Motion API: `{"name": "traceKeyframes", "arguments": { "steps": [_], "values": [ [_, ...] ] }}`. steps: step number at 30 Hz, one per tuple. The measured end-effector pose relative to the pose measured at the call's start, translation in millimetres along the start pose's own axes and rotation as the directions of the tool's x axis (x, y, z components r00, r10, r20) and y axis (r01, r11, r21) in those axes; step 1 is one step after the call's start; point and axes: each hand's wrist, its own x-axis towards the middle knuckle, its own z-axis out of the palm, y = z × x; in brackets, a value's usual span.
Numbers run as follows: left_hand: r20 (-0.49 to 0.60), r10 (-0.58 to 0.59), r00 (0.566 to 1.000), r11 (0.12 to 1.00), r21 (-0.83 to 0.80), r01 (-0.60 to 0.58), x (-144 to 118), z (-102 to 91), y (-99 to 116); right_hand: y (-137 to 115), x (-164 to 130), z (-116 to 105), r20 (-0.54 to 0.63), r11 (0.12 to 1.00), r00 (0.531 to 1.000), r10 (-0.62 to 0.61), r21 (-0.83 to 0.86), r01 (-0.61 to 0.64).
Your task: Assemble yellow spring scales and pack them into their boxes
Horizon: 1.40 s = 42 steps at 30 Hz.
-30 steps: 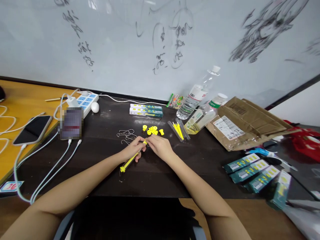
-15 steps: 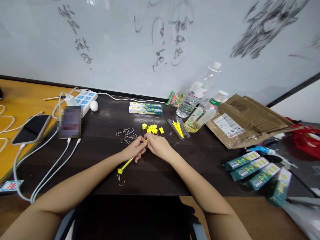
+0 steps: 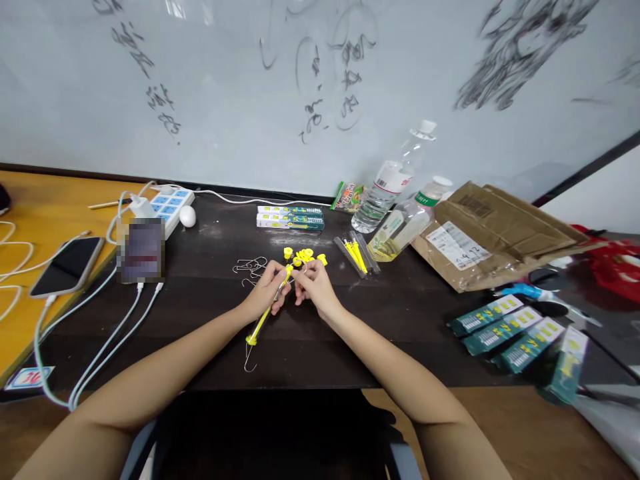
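Slanting through left hand (image 3: 270, 293), yellow rod (image 3: 270, 308) seemingly meets right hand (image 3: 311, 285) fingertips

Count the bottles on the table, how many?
2. A tall clear bottle leans by the whiteboard; a second bottle lies tilted against the cardboard box. More may be hidden.

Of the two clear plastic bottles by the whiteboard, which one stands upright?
The taller clear bottle with the white cap; the green-labelled bottle beside it lies on its side.

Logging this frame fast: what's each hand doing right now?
Left hand: closed on the yellow rod, wire hook at its lower end.
Right hand: fingers pinched at the rod's top end; what they grip cannot be told.
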Motion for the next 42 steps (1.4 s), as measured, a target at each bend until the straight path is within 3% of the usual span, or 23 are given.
{"name": "traceKeyframes", "arguments": {
  "steps": [3, 7, 11, 17, 20, 24, 27, 42],
  "values": [
    [-0.017, 0.044, 0.999, 0.999, -0.012, -0.045, 1.2, -1.4, -2.0, 0.8, -2.6, 5.4, 0.107, 0.999, 0.994, 0.032, 0.007, -0.033],
    [-0.019, 0.031, 0.999, 0.998, -0.057, -0.032, 0.5, 0.2, -1.9, -0.5, -6.9, 5.6, 0.130, 0.988, 0.990, -0.054, -0.133, 0.071],
    [0.021, -0.001, 1.000, 0.985, -0.171, 0.004, -3.2, 5.7, 3.9, -8.0, -10.2, -0.5, 0.148, 0.944, 0.979, -0.139, -0.278, 0.176],
    [0.079, -0.123, 0.989, 0.929, -0.342, 0.142, -6.0, 6.8, 13.0, -18.1, -9.5, -7.2, 0.248, 0.941, 0.955, -0.161, -0.253, 0.224],
    [0.158, -0.229, 0.961, 0.869, -0.411, 0.275, -3.4, 3.2, 13.4, -18.3, -7.6, -9.4, 0.279, 0.958, 0.951, -0.136, -0.208, 0.198],
    [0.298, -0.354, 0.887, 0.765, -0.453, 0.458, 0.8, -2.0, 11.5, -16.9, -5.7, -11.3, 0.292, 0.977, 0.952, -0.090, -0.160, 0.141],
    [0.351, -0.395, 0.849, 0.725, -0.449, 0.523, 1.6, -4.2, 11.5, -16.3, -4.5, -12.2, 0.305, 0.992, 0.951, -0.049, -0.094, 0.081],
    [0.339, -0.358, 0.870, 0.715, -0.499, 0.489, -3.2, -8.5, 17.9, -25.7, -8.5, -12.0, 0.382, 0.998, 0.924, -0.025, -0.040, 0.043]
  ]
}}
